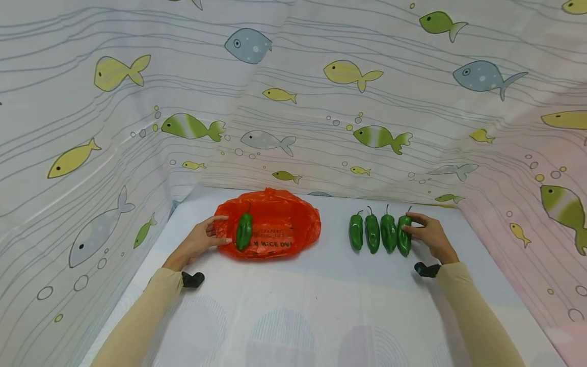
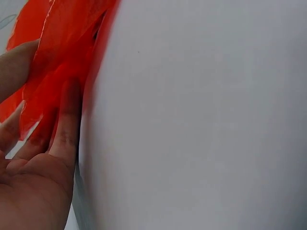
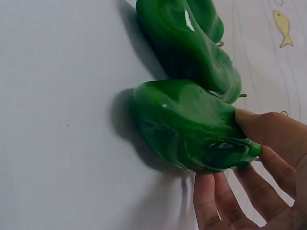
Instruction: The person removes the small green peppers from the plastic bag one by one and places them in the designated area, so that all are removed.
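Note:
A red plastic bag (image 1: 298, 219) lies spread with its mouth up on the left of the table. A green chili pepper (image 1: 244, 232) rests in its left part. My left hand (image 1: 198, 243) holds the bag's left edge; in the left wrist view the thumb (image 2: 17, 67) and fingers (image 2: 64, 134) are on opposite sides of the red plastic. At the right, my right hand (image 1: 428, 234) grips the rightmost green chili pepper (image 3: 187, 124) between thumb and fingers. More green chili peppers (image 1: 372, 233) lie side by side to its left, stems pointing away.
The white table (image 1: 293, 290) has faint round patterns near the front. Fish-printed sheets (image 1: 312, 112) stand as walls at the back and both sides. A black wrist mount (image 1: 192, 279) sits on the left wrist, another black mount (image 1: 426, 269) on the right.

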